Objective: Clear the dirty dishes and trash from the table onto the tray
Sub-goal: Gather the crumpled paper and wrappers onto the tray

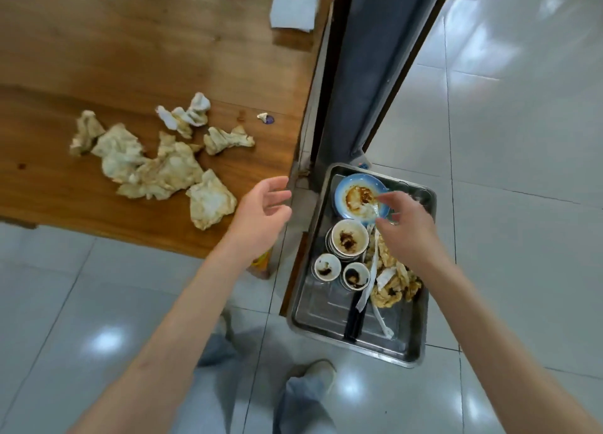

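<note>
Several crumpled, stained napkins (156,166) lie on the wooden table (130,58). A small scrap with a purple cap (266,117) sits near the table's right edge. The metal tray (408,352) stands low, to the right of the table. It holds a blue plate (346,185), stacked bowls (347,239), two small sauce cups (327,266), black chopsticks (355,319) and used napkins (391,286). My left hand (261,211) hovers with relaxed fingers at the table's right corner and holds nothing. My right hand (404,224) is over the tray, thumb and forefinger pinching a white tissue scrap (370,210) at the plate.
A clean folded white napkin (293,10) lies at the table's far right corner. A dark bench (368,58) runs between the table and the glossy tiled floor (522,139). My legs and shoes (310,378) are below, next to the tray's near end.
</note>
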